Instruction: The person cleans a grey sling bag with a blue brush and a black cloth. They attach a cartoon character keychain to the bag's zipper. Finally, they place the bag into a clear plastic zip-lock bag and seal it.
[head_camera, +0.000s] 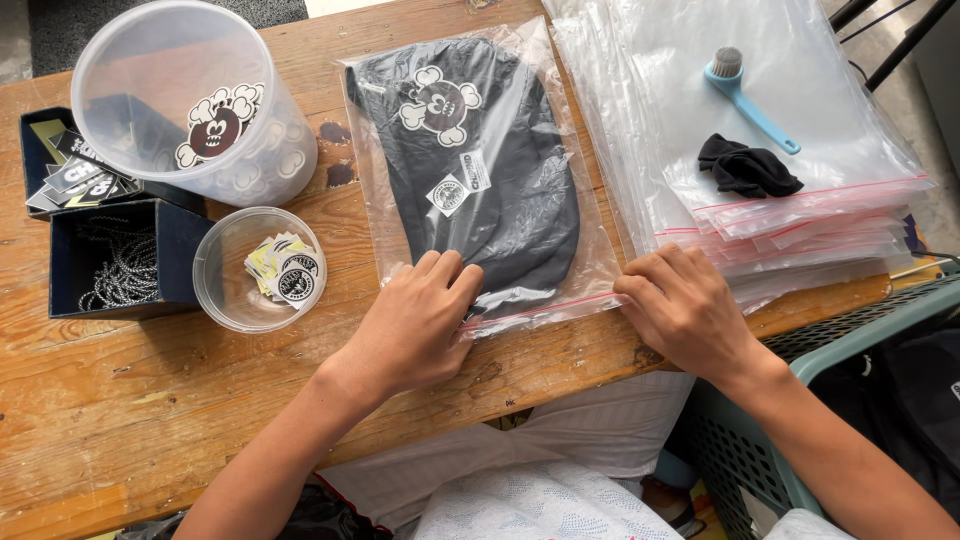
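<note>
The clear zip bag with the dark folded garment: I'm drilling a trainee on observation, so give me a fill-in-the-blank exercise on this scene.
1. Both the left hand and the right hand press on the clear zip bag's ____ edge, nearest the person.
2. The blue long-handled brush lies on the stack of ____ plastic bags.
3. The small round clear tub holds ____.
4. The crumpled black cloth lies just ____ the brush.

Missing words: sealing; empty; stickers; below
</note>
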